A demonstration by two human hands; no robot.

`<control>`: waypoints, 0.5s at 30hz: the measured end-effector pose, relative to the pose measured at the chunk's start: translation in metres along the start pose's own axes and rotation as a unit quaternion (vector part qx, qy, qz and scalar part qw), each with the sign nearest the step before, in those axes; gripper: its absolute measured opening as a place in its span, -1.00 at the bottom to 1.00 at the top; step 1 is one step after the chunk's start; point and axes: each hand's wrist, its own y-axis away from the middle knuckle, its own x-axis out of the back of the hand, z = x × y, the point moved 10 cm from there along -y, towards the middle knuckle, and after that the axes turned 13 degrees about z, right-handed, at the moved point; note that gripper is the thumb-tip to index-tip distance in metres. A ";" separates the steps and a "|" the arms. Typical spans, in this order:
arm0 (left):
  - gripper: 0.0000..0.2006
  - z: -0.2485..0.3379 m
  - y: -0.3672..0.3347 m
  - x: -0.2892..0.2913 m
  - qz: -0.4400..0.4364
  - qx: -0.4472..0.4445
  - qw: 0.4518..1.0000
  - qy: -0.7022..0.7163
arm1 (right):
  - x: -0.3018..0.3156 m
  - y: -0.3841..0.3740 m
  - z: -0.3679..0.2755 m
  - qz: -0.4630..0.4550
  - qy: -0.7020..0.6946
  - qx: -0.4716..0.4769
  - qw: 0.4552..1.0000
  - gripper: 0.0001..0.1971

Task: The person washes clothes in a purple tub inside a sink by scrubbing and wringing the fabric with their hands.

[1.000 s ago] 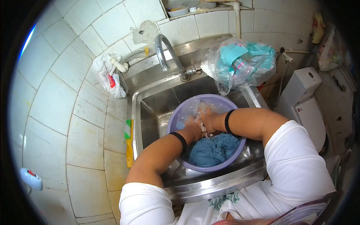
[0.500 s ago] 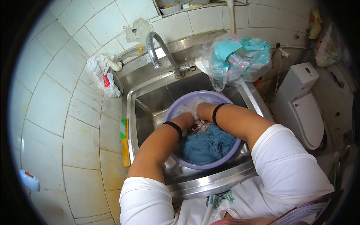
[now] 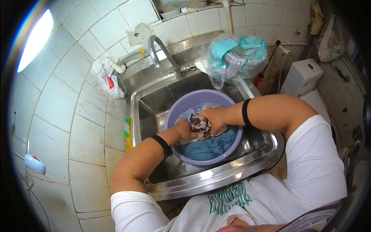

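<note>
A round purple basin [image 3: 206, 94] stands in the steel sink, with wet clothes inside. Both hands are over it, gripping one bunched patterned cloth [image 3: 200, 124], dark maroon and pale pink. My left hand [image 3: 186, 130] is closed on the left side of the cloth. From the right, my right hand [image 3: 215, 117] is wrapped over the other side. Blue-grey fabric [image 3: 210, 149] lies in the near part of the basin, and a lighter blue cloth [image 3: 189, 112] shows behind my left hand. Parts of the fingers are hidden by the cloth.
A curved metal faucet [image 3: 156, 54] rises behind the basin from the sink [image 3: 152, 101]. At the back right corner sits a clear plastic bag [image 3: 235, 58] with turquoise contents. A yellow-and-green brush [image 3: 128, 133] rests by the left rim. A white toilet [image 3: 303, 77] stands to the right.
Both hands have come up from down among the suds, and the patterned cloth is now raised between them. My right elbow has swung outward. The view has shifted slightly.
</note>
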 end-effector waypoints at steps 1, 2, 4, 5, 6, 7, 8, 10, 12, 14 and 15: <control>-0.22 0.029 0.006 -0.003 -0.045 -0.025 0.995 -0.091 | -0.006 0.007 0.009 0.004 0.001 -0.008 1.000 0.06; -0.27 0.031 0.014 0.004 0.002 0.044 0.987 -0.157 | -0.009 0.011 0.025 0.044 -0.010 -0.051 0.998 0.11; -0.26 0.009 0.026 0.005 0.037 0.158 0.966 -0.203 | -0.017 0.016 0.023 0.055 0.027 -0.116 0.991 0.10; -0.26 0.002 0.022 0.000 0.038 0.163 0.965 -0.202 | -0.025 0.008 0.019 0.054 0.027 -0.111 0.992 0.10; -0.25 0.002 0.015 -0.010 0.005 0.130 0.962 -0.239 | -0.042 -0.004 0.023 0.015 0.071 -0.110 0.991 0.05; -0.23 0.005 0.008 -0.020 -0.031 0.093 0.956 -0.275 | -0.056 -0.012 0.027 -0.025 0.114 -0.113 0.987 0.00; -0.22 0.008 0.000 -0.024 -0.027 0.069 0.959 -0.273 | -0.066 -0.019 0.032 -0.046 0.155 -0.115 0.980 -0.09; -0.23 0.006 -0.007 -0.024 -0.036 0.084 0.952 -0.292 | -0.076 -0.028 0.033 -0.096 0.240 -0.082 0.962 -0.22; -0.25 0.000 -0.013 -0.022 -0.060 0.107 0.937 -0.326 | -0.083 -0.038 0.039 -0.126 0.282 -0.048 0.950 -0.27; -0.27 -0.026 -0.030 -0.033 -0.019 0.099 0.948 -0.302 | -0.086 -0.052 0.042 -0.130 0.256 -0.049 0.957 -0.40; -0.29 -0.025 -0.035 -0.027 0.023 0.086 0.956 -0.281 | -0.088 -0.054 0.044 -0.133 0.241 -0.052 0.960 -0.45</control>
